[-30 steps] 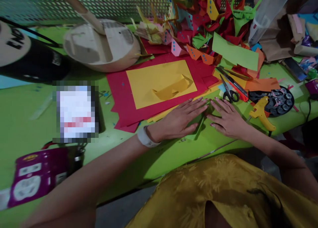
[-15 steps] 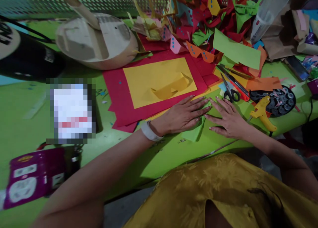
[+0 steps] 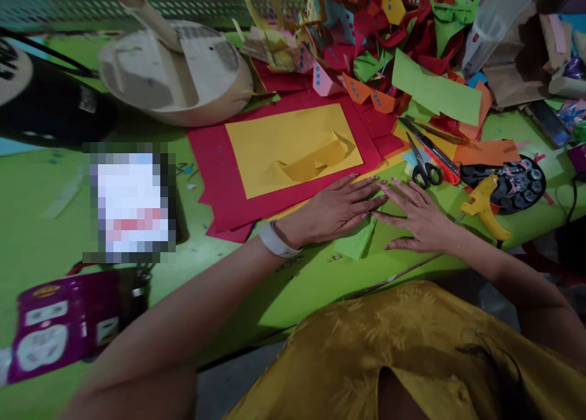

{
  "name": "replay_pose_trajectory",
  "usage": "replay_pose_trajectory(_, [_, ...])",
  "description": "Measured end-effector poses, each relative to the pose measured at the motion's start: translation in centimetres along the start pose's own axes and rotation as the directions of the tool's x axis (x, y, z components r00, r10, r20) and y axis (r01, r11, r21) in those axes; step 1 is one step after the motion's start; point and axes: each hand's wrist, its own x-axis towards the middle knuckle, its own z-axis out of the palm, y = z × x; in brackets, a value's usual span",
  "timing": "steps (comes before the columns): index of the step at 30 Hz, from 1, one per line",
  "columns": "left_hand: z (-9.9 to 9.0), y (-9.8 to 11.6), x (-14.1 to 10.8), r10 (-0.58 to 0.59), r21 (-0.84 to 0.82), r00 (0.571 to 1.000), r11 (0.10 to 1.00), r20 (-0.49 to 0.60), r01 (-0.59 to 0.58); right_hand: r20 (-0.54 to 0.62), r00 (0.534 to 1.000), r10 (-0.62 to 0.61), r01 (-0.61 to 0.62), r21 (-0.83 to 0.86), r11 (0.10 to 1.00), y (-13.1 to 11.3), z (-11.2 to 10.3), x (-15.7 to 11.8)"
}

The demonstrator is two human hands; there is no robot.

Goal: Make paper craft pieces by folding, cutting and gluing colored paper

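One green paper (image 3: 357,243), straight-edged, partly hidden

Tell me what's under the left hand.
Green paper lies under the left hand, its near end sticking out past the thumb. The hand covers much of the rest, so its full shape, and anything else beneath, can't be seen.

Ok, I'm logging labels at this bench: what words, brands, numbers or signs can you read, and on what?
"EN", probably, on the black-and-cream container; rest unclear.
Small label on that container: too blurred to read.
Yellow oval label on the purple box: too small to read.
Lit screen: pixelated, unreadable.
Dark marks on the green table: illegible.
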Motion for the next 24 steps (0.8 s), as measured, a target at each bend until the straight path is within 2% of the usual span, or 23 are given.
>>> replay_pose_trajectory(8, [0.15, -0.06, 0.11, 0.010, 0.016, 1.000, 1.000, -0.018, -0.009, 0.009, 0.999, -0.033, 0.033, -0.010, 0.999, 0.08, -0.07, -0.11])
replay_pose_trajectory(14, [0.29, -0.02, 0.18, -0.009, 0.021, 1.000, 1.000, -0.023, 0.010, -0.029, 0.995, -0.100, 0.098, -0.045, 0.994, 0.01, -0.19, -0.08])
replay_pose_trajectory(24, [0.17, 0.06, 0.18, -0.021, 0.018, 1.000, 1.000, -0.023, 0.021, -0.012, 0.987, -0.159, 0.159, -0.002, 0.987, -0.76, 0.13, -0.14])
